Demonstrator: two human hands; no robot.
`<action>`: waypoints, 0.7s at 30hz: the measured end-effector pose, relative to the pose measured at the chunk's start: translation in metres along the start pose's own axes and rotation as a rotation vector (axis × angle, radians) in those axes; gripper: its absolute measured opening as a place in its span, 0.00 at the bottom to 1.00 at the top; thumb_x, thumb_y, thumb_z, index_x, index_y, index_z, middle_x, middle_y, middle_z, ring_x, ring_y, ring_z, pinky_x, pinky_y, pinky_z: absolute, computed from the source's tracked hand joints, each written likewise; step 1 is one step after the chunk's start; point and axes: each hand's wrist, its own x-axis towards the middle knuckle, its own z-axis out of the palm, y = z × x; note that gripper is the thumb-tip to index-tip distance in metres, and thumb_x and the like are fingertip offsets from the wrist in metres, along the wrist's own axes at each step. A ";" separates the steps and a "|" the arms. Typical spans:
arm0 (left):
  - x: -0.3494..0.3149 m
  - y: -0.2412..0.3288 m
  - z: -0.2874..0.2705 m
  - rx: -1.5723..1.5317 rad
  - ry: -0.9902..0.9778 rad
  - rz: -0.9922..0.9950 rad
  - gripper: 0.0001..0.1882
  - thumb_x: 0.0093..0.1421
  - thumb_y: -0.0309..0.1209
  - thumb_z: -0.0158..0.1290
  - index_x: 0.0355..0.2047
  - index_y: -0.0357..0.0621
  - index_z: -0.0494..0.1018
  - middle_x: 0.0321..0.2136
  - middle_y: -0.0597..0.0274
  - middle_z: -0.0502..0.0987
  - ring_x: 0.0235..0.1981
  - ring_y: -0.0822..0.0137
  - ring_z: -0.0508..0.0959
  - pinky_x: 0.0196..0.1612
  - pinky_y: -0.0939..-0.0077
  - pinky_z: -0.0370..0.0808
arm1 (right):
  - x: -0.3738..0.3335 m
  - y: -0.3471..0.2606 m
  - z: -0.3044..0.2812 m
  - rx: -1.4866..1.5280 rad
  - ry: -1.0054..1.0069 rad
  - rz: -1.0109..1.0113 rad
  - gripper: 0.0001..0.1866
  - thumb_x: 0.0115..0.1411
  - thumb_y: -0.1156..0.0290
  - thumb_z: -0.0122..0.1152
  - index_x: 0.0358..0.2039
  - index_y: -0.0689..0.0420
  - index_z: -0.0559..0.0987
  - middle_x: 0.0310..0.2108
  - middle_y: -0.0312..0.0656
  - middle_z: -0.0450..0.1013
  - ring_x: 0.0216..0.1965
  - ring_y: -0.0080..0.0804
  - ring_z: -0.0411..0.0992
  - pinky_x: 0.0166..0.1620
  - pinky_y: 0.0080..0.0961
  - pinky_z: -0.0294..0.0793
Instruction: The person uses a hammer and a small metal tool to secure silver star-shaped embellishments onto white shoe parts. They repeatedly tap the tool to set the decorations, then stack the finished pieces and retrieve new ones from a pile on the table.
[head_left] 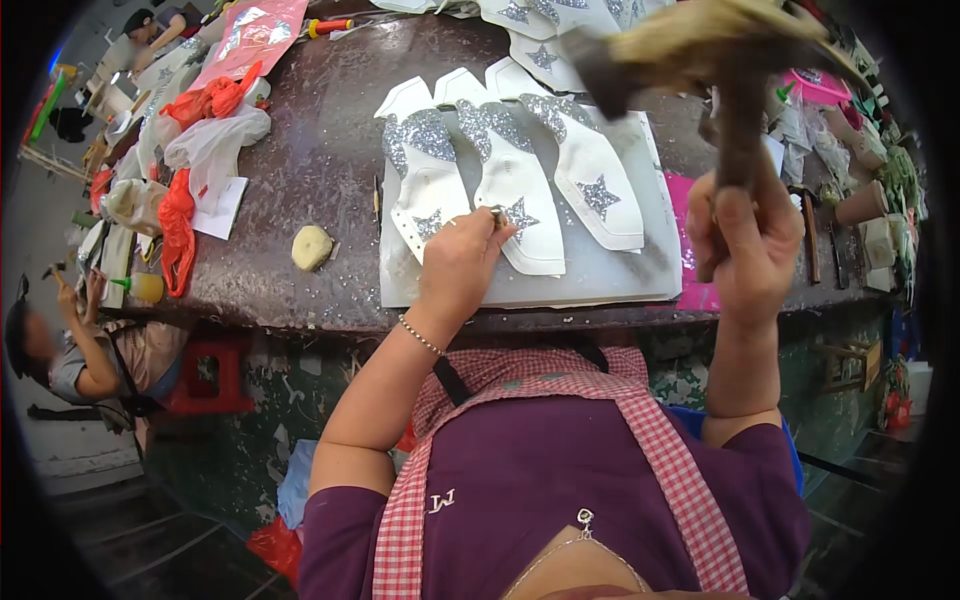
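Note:
My right hand (752, 240) is raised at the right, closed round the handle of a hammer (738, 120). The hammer's head is smeared by motion above the far right of the work board. My left hand (460, 262) pinches a small metal punch-like tool (497, 214), whose lower end is hidden by the fingers. It stands on the middle white cut piece (530, 255), next to a silver glitter star. A left white piece (412, 225) and a right white piece (600, 165), both with glitter bands and stars, lie alongside on a white board (450, 292).
A pale round lump (312, 248) sits left of the board. More white pieces (545, 60) lie at the far edge. Red and clear plastic bags (215, 150) crowd the left; a pink sheet (690, 240) and tools (810, 240) lie right. A co-worker (90, 340) sits at the left.

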 end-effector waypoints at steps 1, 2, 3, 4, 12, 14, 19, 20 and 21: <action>0.002 0.002 0.000 0.007 0.002 0.018 0.08 0.59 0.30 0.60 0.31 0.41 0.73 0.22 0.54 0.76 0.24 0.54 0.78 0.28 0.64 0.73 | -0.005 0.011 0.000 -0.068 -0.024 -0.087 0.19 0.68 0.67 0.55 0.54 0.64 0.74 0.22 0.36 0.71 0.16 0.16 0.62 0.19 0.16 0.58; 0.004 0.006 -0.001 0.013 0.003 0.036 0.09 0.59 0.30 0.60 0.30 0.41 0.72 0.21 0.54 0.76 0.24 0.54 0.78 0.28 0.62 0.73 | -0.008 0.023 0.000 -0.133 -0.045 -0.176 0.18 0.67 0.67 0.55 0.54 0.63 0.74 0.22 0.38 0.73 0.16 0.20 0.66 0.19 0.18 0.60; 0.003 0.008 -0.001 0.026 -0.001 0.052 0.09 0.59 0.30 0.60 0.30 0.41 0.70 0.21 0.53 0.75 0.25 0.53 0.77 0.29 0.59 0.73 | -0.009 0.024 0.006 -0.451 -0.224 -0.208 0.19 0.64 0.70 0.58 0.54 0.63 0.75 0.24 0.41 0.75 0.19 0.22 0.69 0.23 0.22 0.66; 0.003 0.008 -0.001 0.033 -0.012 0.036 0.09 0.60 0.30 0.59 0.31 0.41 0.70 0.21 0.54 0.75 0.25 0.52 0.78 0.28 0.60 0.73 | -0.009 0.024 0.011 -0.769 -0.403 -0.235 0.20 0.61 0.73 0.61 0.54 0.62 0.76 0.26 0.43 0.77 0.23 0.25 0.73 0.27 0.25 0.71; -0.002 0.007 -0.004 -0.370 0.023 -0.376 0.09 0.66 0.32 0.55 0.34 0.37 0.74 0.26 0.58 0.82 0.27 0.67 0.83 0.30 0.72 0.76 | -0.020 0.029 -0.011 -0.413 -0.181 0.093 0.22 0.57 0.77 0.63 0.54 0.62 0.78 0.31 0.51 0.79 0.31 0.23 0.77 0.37 0.22 0.74; -0.004 0.007 -0.010 -0.233 -0.088 -0.319 0.09 0.66 0.32 0.56 0.36 0.37 0.75 0.27 0.59 0.82 0.26 0.68 0.82 0.31 0.75 0.76 | -0.025 0.034 -0.016 -0.394 -0.173 0.112 0.21 0.58 0.77 0.62 0.54 0.63 0.77 0.34 0.49 0.80 0.34 0.22 0.77 0.40 0.21 0.74; -0.009 0.009 -0.007 -0.233 -0.053 -0.307 0.08 0.64 0.32 0.58 0.37 0.39 0.77 0.27 0.59 0.82 0.26 0.71 0.81 0.31 0.78 0.75 | -0.028 0.035 -0.012 -0.336 -0.155 0.198 0.21 0.60 0.77 0.62 0.54 0.64 0.77 0.37 0.47 0.81 0.38 0.22 0.77 0.43 0.21 0.74; -0.009 0.008 -0.006 -0.228 -0.034 -0.295 0.08 0.63 0.32 0.58 0.37 0.39 0.77 0.27 0.59 0.82 0.26 0.71 0.81 0.31 0.78 0.75 | -0.029 0.038 -0.011 -0.343 -0.162 0.202 0.21 0.60 0.77 0.62 0.54 0.64 0.76 0.38 0.47 0.81 0.39 0.23 0.77 0.44 0.21 0.74; -0.009 0.008 -0.006 -0.229 -0.046 -0.294 0.08 0.63 0.32 0.59 0.37 0.39 0.78 0.27 0.59 0.82 0.26 0.71 0.81 0.32 0.78 0.75 | -0.030 0.040 -0.010 -0.350 -0.167 0.203 0.21 0.60 0.77 0.62 0.54 0.64 0.76 0.39 0.47 0.81 0.40 0.23 0.77 0.45 0.22 0.74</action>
